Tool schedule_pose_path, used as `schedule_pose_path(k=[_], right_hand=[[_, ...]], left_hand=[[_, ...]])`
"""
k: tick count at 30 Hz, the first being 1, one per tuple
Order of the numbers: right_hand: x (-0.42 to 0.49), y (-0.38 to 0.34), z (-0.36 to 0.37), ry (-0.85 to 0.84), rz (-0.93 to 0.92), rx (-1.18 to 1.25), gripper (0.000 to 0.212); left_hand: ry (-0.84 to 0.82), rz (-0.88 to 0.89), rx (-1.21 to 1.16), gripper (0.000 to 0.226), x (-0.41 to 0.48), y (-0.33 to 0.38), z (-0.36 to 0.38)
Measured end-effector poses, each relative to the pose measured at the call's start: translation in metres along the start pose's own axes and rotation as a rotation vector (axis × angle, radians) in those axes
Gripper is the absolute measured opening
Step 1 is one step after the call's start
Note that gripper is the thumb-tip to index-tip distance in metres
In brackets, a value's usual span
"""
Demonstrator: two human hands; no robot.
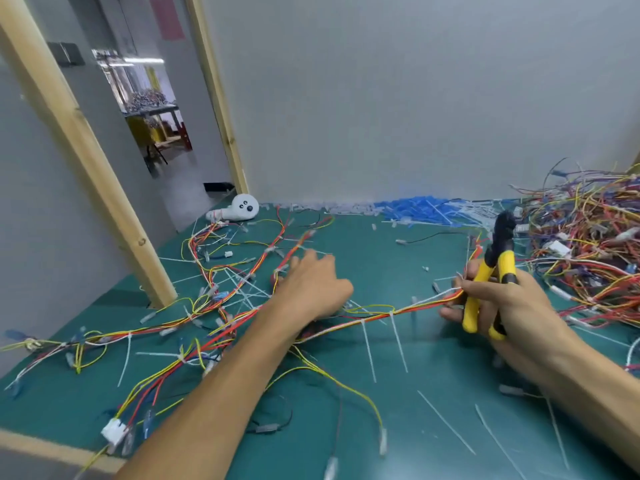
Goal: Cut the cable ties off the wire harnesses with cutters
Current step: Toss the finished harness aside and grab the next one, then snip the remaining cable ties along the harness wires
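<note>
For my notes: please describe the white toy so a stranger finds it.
On the green mat, go to the far left corner, by the wooden post. The white toy lies there: round, smooth, with dark dots, unlike the thin wires nearby.

No writing, label or number is legible; the pink sheet (167,15) at the upper left is too blurred to read.

Arms at the table, seen from a head-worn camera: the left forearm (225,386) and right forearm (595,375) are bare along their whole visible length, down to the frame's lower edge. The left hand (311,289) and right hand (530,306) are bare as well, skin uncovered at wrists and fingers. Both forearms look slim and smooth. Motion blur softens the left hand's outline.
</note>
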State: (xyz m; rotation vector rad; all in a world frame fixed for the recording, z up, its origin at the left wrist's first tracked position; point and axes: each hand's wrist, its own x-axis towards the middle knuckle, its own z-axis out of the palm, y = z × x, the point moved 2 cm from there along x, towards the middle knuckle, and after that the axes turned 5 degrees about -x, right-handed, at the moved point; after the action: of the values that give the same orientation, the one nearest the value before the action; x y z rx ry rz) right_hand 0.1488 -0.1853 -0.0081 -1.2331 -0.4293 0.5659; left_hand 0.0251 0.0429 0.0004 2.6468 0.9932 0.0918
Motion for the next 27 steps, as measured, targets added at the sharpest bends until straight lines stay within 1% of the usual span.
schedule_pose_path(k=[3,5,8,11,14,16,18,20,22,24,25,26,27], right_hand=[[0.003,-0.009,-0.008,0.068,-0.053,0.037,0.029],[0.006,-0.016,-0.013,0.129,-0.101,0.073,0.032],[0.01,-0.026,-0.024,0.216,-0.137,0.205,0.039],[0.011,-0.031,-0.027,0.253,-0.161,0.188,0.042],[0.008,-0.03,-0.02,0.206,-0.186,0.062,0.04],[0.005,-0.03,-0.017,0.169,-0.2,0.011,0.039],[0.002,-0.032,-0.016,0.141,-0.207,0.0,0.04],[0.0,-0.032,-0.016,0.118,-0.192,0.002,0.04],[0.0,-0.029,-0.014,0.094,-0.164,-0.031,0.04],[0.0,-0.026,-0.013,0.051,-0.138,-0.065,0.039],[0.0,-0.026,-0.013,0.018,-0.126,-0.049,0.037],[0.001,-0.026,-0.013,-0.015,-0.115,-0.013,0.036],[0.002,-0.027,-0.014,-0.042,-0.108,0.024,0.034]], left_hand=[[0.017,0.033,-0.014,0.042,0.019,-0.016,-0.003],[0.031,0.106,0.0,0.038,0.026,-0.032,-0.007],[0.093,0.213,0.0,0.036,0.025,-0.068,-0.012],[0.158,0.335,-0.016,0.035,0.02,-0.092,-0.012],[0.187,0.398,0.011,0.031,0.021,-0.098,-0.014],[0.188,0.37,0.013,0.031,0.023,-0.102,-0.018],[0.177,0.309,-0.007,0.033,0.024,-0.106,-0.021],[0.171,0.289,0.004,0.034,0.022,-0.103,-0.02],[0.197,0.304,0.04,0.036,0.018,-0.09,-0.017],[0.275,0.336,0.097,0.037,0.013,-0.067,-0.015],[0.308,0.36,0.084,0.035,0.011,-0.051,-0.013],[0.303,0.389,0.025,0.031,0.009,-0.033,-0.011],[0.249,0.434,-0.066,0.026,0.006,-0.013,-0.007]])
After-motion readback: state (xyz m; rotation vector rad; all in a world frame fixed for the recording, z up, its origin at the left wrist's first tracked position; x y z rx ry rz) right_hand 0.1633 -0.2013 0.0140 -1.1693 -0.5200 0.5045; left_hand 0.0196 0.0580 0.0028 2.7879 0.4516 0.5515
